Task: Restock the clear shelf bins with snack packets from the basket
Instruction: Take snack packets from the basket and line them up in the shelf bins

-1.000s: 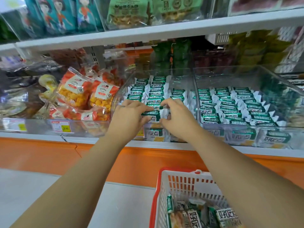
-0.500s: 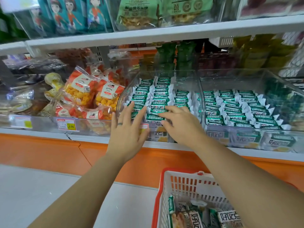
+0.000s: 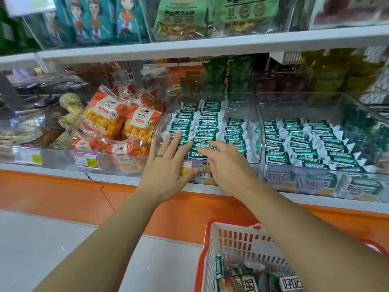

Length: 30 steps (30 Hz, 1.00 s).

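Setting: shop shelving point(image 3: 210, 46) with white edges and orange panels fills the upper frame; pale floor lies lower left.
Clear bin: the middle bin point(image 3: 255, 114) sits at centre frame, with green-and-white snack packets point(image 3: 207, 123) lined in rows inside.
Right-hand bin: a second clear bin point(image 3: 357, 106) at centre right holds the same packets.
Left bin: orange puff bags point(image 3: 105, 116) lie at centre left.
Your left hand: your left hand point(image 3: 166, 167) is spread flat, fingers splayed, gripping nothing, fingertips against the bin's front corner.
Your right hand: your right hand point(image 3: 227, 163) reaches over the front row, fingers loosely extended on the packets; no packet is pinched.
Basket: the red-and-white basket point(image 3: 237, 239) at lower right holds more packets.
Change: a second ago both hands were curled around the front packets; now they have opened and drawn back slightly.
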### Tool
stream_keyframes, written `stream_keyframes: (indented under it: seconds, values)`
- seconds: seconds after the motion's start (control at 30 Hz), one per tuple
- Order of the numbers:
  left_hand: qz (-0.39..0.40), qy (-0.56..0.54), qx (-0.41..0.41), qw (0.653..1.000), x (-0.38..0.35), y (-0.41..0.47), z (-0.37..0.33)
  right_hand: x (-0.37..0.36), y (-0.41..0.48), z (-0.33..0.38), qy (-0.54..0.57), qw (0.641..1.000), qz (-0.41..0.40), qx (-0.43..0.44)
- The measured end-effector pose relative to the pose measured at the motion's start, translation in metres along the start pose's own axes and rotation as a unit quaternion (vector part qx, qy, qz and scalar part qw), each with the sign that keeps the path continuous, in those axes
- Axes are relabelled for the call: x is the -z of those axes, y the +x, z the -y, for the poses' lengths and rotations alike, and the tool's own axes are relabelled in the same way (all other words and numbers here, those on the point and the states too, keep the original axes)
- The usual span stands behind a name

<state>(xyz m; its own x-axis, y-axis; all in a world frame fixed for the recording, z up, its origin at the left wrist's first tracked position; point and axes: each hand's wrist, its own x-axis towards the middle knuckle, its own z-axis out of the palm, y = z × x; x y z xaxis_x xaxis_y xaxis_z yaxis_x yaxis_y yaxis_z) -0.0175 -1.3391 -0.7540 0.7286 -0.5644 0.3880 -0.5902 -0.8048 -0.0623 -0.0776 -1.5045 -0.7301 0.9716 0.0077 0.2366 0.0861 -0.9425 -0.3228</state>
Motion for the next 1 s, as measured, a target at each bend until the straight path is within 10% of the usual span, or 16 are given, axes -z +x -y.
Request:
stream_keyframes:
  seconds: [0.7,1.0]
  values:
    - [0.068,0.003,0.091,0.994,0.005,0.001,-0.009,0.009,0.011,-0.002,0.021,0.996,0.087,0.000]
    - [-0.184,-0.094,0.023,0.978,0.004,-0.042,-0.077,0.046,-0.040,-0.011,0.088,0.992,-0.041,0.083]
